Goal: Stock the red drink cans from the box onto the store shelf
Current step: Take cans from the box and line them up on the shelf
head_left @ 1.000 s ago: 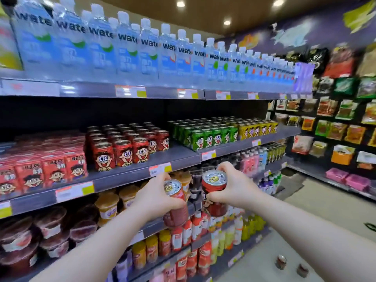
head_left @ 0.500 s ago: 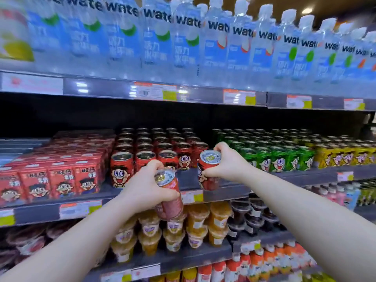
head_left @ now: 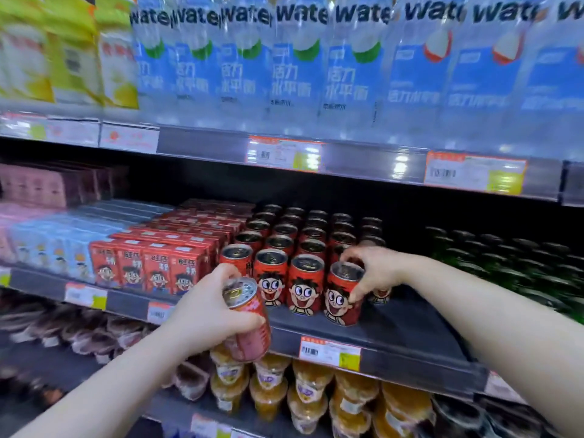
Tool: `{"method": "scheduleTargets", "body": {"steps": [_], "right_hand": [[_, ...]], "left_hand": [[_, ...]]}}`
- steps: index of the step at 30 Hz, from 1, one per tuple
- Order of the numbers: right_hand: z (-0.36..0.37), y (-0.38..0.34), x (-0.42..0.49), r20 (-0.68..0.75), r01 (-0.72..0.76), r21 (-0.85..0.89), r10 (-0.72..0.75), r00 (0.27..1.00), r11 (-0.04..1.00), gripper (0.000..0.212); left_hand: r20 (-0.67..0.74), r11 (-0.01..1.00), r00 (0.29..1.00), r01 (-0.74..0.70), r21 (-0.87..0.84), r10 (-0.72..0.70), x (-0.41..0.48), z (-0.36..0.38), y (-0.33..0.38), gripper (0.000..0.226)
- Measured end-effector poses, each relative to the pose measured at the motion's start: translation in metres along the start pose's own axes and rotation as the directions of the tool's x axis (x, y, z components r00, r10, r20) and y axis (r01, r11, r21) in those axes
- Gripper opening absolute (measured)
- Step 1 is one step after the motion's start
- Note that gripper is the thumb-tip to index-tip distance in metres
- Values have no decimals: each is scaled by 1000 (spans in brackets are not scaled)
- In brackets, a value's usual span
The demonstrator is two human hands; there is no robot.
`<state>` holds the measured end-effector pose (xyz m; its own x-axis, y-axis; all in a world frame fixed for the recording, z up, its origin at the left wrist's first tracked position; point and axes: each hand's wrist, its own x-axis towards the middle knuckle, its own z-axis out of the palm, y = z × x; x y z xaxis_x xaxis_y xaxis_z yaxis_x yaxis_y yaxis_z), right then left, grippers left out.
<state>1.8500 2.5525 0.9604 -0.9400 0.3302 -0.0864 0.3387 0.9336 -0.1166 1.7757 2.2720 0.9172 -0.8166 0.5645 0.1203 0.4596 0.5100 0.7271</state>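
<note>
Red drink cans (head_left: 286, 248) fill the middle shelf (head_left: 395, 330) in rows, just right of red cartons (head_left: 164, 263). At the right end of the near row, the right hand (head_left: 376, 270) pinches the rim of one standing can (head_left: 343, 294). Nearer and to the left, the left hand (head_left: 205, 314) wraps a tilted can (head_left: 249, 320) in front of the shelf edge. Water bottles (head_left: 300, 64) line the shelf above.
</note>
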Motion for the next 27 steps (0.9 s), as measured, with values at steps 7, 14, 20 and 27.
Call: {"method": "scheduleTargets", "body": {"steps": [7,14,20,27], "right_hand": [[2,4,5,18,33,39,-34,999,999,89],[7,4,-6,-72,59,151,-48,996,987,86],[-8,40,-34,-199,-73,193,112,974,979,67],[-5,69,-73,-212,-195,115,216,953,974,53]], "left_hand": [[1,998,998,-67,-12,67,15,13,19,61],[94,987,983,-152,-44,156,31,23,51,60],[140,941,934,-337,32,330,49,51,106,66],[313,785,860,-501,365,404,65,109,156,76]]}}
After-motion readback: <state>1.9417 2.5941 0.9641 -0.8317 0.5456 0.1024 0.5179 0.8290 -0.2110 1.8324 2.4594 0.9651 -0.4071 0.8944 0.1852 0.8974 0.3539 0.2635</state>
